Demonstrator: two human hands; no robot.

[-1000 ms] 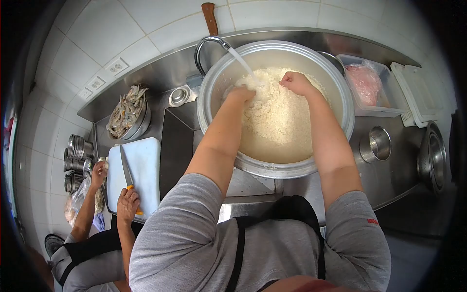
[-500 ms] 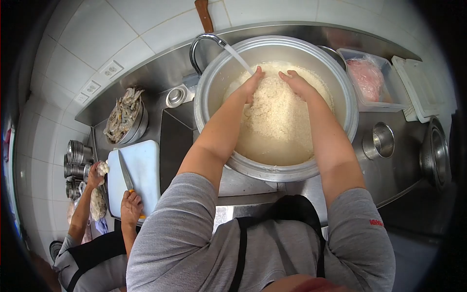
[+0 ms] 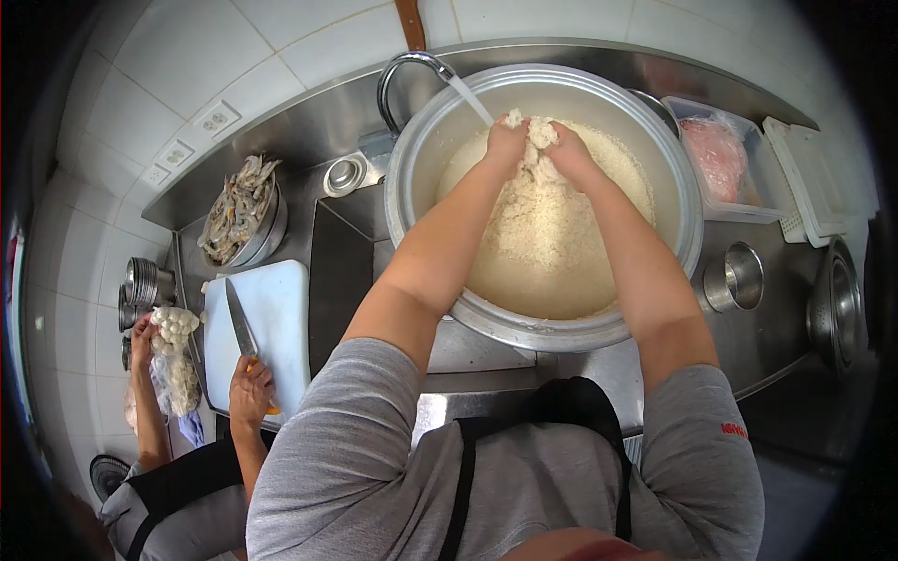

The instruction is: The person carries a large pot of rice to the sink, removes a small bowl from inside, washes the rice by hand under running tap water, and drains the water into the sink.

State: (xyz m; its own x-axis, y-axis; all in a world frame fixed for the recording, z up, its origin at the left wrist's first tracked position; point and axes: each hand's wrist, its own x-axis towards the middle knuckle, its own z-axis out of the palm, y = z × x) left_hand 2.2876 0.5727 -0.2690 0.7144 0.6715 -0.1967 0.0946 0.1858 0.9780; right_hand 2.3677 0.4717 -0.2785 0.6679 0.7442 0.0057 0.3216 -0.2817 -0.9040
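Left grip [image 3: 508,146] and right grip [image 3: 572,155], paired, each clasp a clump of the white rice [image 3: 540,220] heaped inside one large, round metal pot [image 3: 552,335], with one curved tap [image 3: 417,58] pouring water [image 3: 470,100] just beside the left, one steel cup [image 3: 722,284] on the bench [image 3: 760,338] at right.

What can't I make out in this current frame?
Pot: head view, floor hidden by rice and cloudy water.
Brown handle: head view, top cut off by upper edge.
Red sleeve lettering: head view, too small to read.
Co-worker's knife handle: head view, partly covered by a hand.
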